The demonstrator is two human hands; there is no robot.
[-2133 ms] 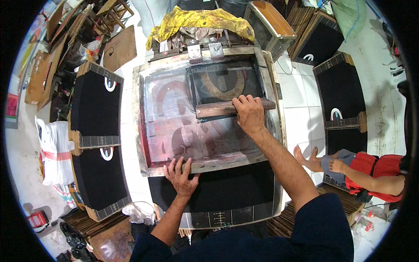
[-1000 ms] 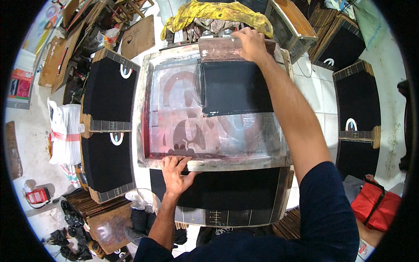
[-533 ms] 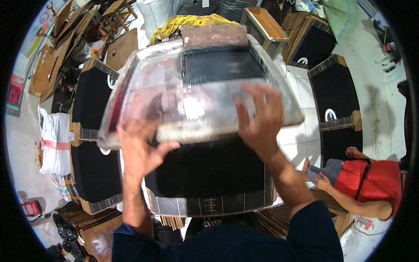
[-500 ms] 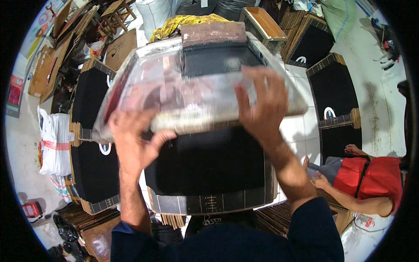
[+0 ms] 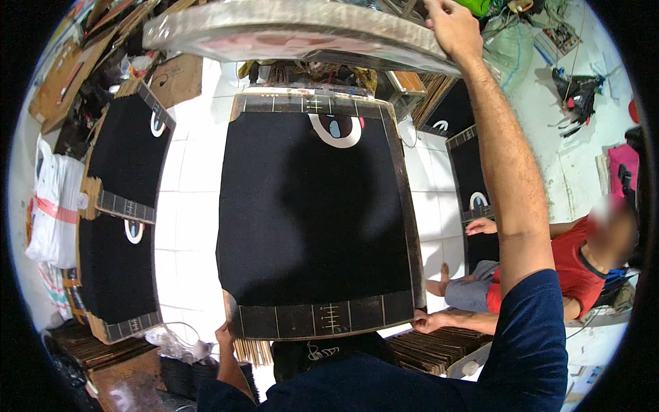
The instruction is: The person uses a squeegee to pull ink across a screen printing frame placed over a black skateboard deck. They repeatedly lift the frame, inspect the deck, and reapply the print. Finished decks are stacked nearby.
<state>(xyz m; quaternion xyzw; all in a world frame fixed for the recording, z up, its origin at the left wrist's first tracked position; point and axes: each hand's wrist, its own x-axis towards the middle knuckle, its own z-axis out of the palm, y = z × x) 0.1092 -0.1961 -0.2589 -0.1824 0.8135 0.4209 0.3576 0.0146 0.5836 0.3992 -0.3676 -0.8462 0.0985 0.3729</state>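
My right hand [image 5: 449, 27] grips the edge of a large plastic-wrapped printing screen frame [image 5: 288, 31], held raised and tilted across the top of the view. Below it lies a wooden board [image 5: 316, 319] covered with black fabric [image 5: 309, 220]. The fabric bears a white and brown round print [image 5: 334, 129] near its far edge. My left hand [image 5: 223, 336] is at the board's near left corner, touching its edge, with the fingers hidden under it. Another person's hand [image 5: 425, 319] holds the board's near right corner.
A person in a red shirt [image 5: 583, 261] sits on the floor at the right. More boards with black printed fabric lie at the left [image 5: 127, 158], [image 5: 117, 275] and right [image 5: 473, 178] on white floor tiles. A white bag [image 5: 51, 213] and cardboard [image 5: 175, 79] lie around the edges.
The screen frame lay flat on the board, then both my hands lifted it. Now it is raised high in my right hand alone, my left hand has dropped to the board's corner, and the print is uncovered.
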